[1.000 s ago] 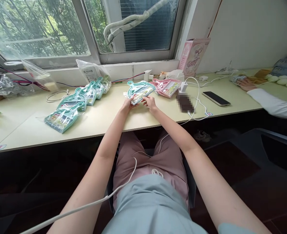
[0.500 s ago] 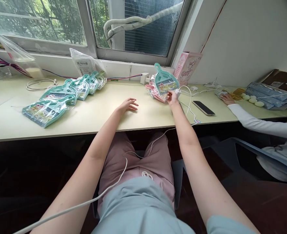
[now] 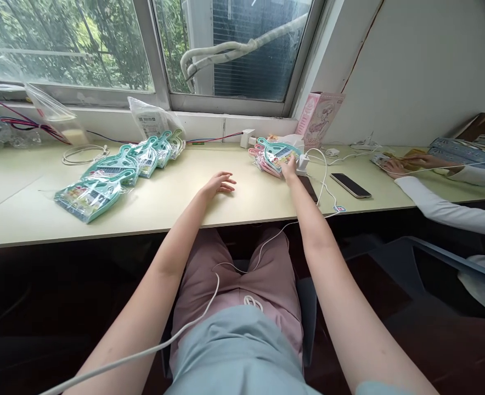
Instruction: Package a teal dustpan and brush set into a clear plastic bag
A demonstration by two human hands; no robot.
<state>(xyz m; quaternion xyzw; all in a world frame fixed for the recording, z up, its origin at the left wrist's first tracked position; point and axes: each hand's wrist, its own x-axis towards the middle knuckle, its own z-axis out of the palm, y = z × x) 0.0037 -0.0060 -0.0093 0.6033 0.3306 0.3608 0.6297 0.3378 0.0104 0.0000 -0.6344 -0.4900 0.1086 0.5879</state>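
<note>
My right hand [image 3: 288, 166] grips the lower right edge of a teal dustpan set [image 3: 281, 151] wrapped in clear plastic. This set lies over several pink dustpan sets [image 3: 263, 160], its handle pointing to the back left. My left hand [image 3: 218, 184] rests on the table with its fingers spread and holds nothing. Farther left, several more wrapped teal dustpan sets [image 3: 92, 195] lie overlapping in a slanting row, with a green one [image 3: 178, 144] at the far end.
Right of my hand are a white charger with cables [image 3: 303, 163], a dark phone [image 3: 350, 185] and a partly covered dark device [image 3: 308, 188]. A pink box [image 3: 320, 118] stands by the wall. At far right, a co-worker's hands [image 3: 395, 167] handle something. A white cable [image 3: 176, 336] crosses my lap.
The teal dustpan set in my right hand has tipped down from a raised tilt onto the pink ones. My left hand stays in place. A co-worker's second hand has come into view.
</note>
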